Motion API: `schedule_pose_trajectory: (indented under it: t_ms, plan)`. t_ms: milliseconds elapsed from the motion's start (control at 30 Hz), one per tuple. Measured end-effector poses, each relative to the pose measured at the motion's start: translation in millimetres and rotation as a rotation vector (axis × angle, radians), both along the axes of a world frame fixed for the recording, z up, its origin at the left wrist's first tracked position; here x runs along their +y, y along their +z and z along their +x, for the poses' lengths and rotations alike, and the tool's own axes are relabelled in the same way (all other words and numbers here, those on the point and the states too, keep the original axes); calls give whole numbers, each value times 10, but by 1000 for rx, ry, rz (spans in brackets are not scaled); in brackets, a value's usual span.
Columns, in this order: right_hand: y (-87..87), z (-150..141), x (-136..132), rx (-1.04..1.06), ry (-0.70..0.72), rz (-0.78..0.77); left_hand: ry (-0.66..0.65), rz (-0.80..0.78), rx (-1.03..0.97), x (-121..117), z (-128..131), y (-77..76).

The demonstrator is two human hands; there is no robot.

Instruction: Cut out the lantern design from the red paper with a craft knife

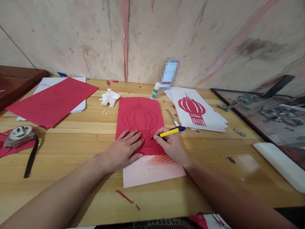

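Note:
A sheet of red paper (121, 114) with a lantern drawn in dark lines lies in front of me. It overlaps a pale pink printed sheet (135, 178) that shows below it. My left hand (127, 146) rests flat on the red paper's lower left, fingers spread, beside the drawn tassel. In my right hand (171, 144) a yellow pen (169, 132) with a blue end is gripped, its tip at the right edge of the tassel. A thin craft knife (172, 117) lies just beyond this hand.
At the right lie white sheets with a red lantern cutout (192, 109). A glue stick (155, 91) and a blurred phone (170, 73) stand behind. Leftward are crumpled tissue (109, 97), red paper with faint drawing (54, 103) and a tape measure (21, 135). Red scraps (124, 196) lie nearer.

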State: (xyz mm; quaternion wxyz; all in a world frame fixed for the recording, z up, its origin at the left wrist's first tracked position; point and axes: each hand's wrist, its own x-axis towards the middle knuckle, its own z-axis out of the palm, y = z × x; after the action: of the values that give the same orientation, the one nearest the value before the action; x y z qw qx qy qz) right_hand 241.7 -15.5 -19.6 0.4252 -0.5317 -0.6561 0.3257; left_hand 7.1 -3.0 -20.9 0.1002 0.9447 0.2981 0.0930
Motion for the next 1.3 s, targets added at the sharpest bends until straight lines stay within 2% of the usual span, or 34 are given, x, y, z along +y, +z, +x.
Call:
schedule_pose_trajectory:
  t_ms: [233,500,1300]
  plan:
    - [15,-9,-4,-20,4,16,-1,-7,-31,6,0,-14]
    - [26,2,-1,-57,27,17,-18,54,-31,14,-11,-43]
    - [31,6,-5,-58,28,31,-16,54,-45,15,-13,-52]
